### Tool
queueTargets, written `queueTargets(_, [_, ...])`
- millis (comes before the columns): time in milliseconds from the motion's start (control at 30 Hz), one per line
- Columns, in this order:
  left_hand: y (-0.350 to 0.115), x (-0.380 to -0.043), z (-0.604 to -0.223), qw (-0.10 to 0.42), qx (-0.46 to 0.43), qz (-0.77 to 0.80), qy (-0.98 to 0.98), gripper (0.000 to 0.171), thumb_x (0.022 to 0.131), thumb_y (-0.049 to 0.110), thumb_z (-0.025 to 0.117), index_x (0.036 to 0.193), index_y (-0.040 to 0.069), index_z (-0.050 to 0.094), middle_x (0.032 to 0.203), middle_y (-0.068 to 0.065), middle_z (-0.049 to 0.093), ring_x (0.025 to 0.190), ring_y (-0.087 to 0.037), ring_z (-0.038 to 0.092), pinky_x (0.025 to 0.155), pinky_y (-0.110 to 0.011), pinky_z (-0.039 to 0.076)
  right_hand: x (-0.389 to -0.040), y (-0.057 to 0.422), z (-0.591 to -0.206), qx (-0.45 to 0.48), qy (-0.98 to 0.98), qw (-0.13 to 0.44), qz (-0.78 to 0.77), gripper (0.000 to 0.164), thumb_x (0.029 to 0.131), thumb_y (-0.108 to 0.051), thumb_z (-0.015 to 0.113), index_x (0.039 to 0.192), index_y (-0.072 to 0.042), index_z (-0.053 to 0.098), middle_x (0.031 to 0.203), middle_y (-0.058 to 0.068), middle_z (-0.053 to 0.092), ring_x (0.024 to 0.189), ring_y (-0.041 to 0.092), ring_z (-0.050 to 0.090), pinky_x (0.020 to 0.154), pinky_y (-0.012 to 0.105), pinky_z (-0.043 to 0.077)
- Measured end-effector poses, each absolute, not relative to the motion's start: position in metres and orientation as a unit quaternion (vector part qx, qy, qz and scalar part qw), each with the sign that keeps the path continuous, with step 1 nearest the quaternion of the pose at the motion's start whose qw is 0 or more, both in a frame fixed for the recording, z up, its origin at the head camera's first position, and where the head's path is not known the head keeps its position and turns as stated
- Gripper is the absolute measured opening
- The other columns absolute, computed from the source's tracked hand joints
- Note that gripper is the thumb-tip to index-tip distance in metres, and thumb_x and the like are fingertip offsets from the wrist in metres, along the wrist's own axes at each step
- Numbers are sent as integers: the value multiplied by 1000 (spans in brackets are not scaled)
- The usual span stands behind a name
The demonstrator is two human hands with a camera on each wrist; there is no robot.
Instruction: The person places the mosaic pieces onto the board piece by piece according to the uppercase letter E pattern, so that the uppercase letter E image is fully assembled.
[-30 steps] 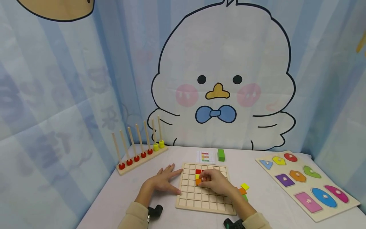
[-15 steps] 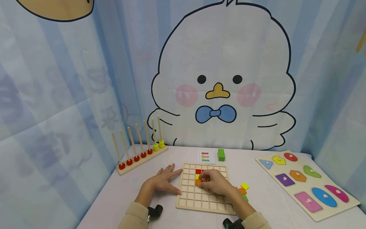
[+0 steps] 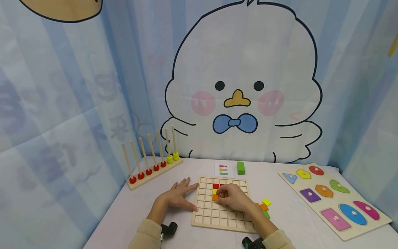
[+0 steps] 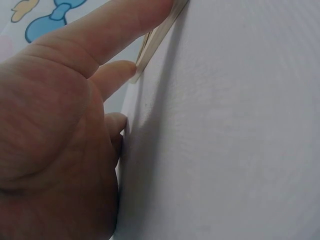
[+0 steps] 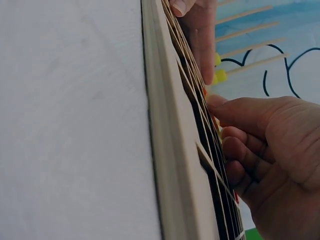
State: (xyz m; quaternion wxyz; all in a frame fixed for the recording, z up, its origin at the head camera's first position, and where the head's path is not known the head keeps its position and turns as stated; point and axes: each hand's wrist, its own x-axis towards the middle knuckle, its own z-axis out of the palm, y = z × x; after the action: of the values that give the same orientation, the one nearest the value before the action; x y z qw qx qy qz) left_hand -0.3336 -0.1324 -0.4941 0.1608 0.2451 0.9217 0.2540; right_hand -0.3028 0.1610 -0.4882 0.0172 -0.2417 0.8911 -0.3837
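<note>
A wooden grid board [image 3: 205, 211] lies on the table in front of me. Red [image 3: 216, 186], yellow [image 3: 215, 191] and orange [image 3: 215, 197] square tiles form a column in its cells. My left hand [image 3: 176, 197] is spread beside the board, with index finger and thumb touching its left edge. Over the middle of the board, my right hand [image 3: 234, 197] has thumb and fingers curled together at the orange tile and appears to pinch it. Its fingers hide the neighbouring cells. In the right wrist view the thumb [image 5: 245, 110] reaches down to the grid [image 5: 172, 125]; the tile is barely visible there.
Loose yellow [image 3: 266, 202], orange [image 3: 264, 207] and green tiles lie right of the board. Behind it are a pattern card [image 3: 228, 170] and a green block [image 3: 240, 168]. A peg stand with beads [image 3: 155, 175] stands left, a shape puzzle [image 3: 314, 214] right.
The orange tile at my right fingertips has shifted slightly and now lies straighter in its cell. Both hands have stayed almost still.
</note>
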Motion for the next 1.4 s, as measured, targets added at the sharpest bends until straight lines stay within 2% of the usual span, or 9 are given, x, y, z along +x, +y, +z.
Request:
queueTargets(233, [-131, -333, -493, 165, 240, 255, 922, 101, 78, 58, 84, 163, 29, 37, 175, -17, 11, 163, -37, 6, 130, -61, 2, -303, 168, -485, -234, 883, 31, -406, 27, 88, -18, 83, 110, -5, 75, 84, -3, 63, 72, 10, 56, 62, 21, 47])
queueTargets(500, [-130, -333, -491, 163, 241, 257, 921, 101, 78, 56, 85, 163, 29, 37, 175, -18, 12, 163, -37, 6, 130, -62, 2, -305, 188, -477, -221, 873, -8, -435, 27, 92, -18, 80, 113, -3, 74, 86, -1, 64, 74, 11, 56, 63, 20, 47])
queueTargets(800, [-130, -333, -491, 162, 241, 254, 923, 100, 78, 56, 84, 163, 29, 38, 175, -17, 12, 163, -37, 7, 131, -61, 2, -297, 220, -465, -173, 879, -16, -444, 32, 94, -18, 78, 120, -2, 72, 90, 2, 64, 79, 15, 56, 64, 20, 49])
queueTargets(1033, [-131, -332, -491, 162, 241, 255, 922, 100, 78, 56, 84, 163, 29, 37, 175, -18, 12, 163, -37, 7, 131, -61, 3, -294, 253, -460, -143, 898, -36, -414, 29, 93, -16, 79, 118, -3, 73, 88, 1, 65, 77, 15, 55, 64, 22, 48])
queueTargets(1400, [-132, -331, -492, 159, 244, 258, 921, 100, 79, 56, 84, 163, 28, 38, 175, -18, 13, 163, -37, 7, 130, -61, 3, -295, 288, -461, -122, 901, -37, -416, 31, 94, -18, 78, 119, -2, 72, 90, 4, 65, 80, 18, 57, 66, 22, 51])
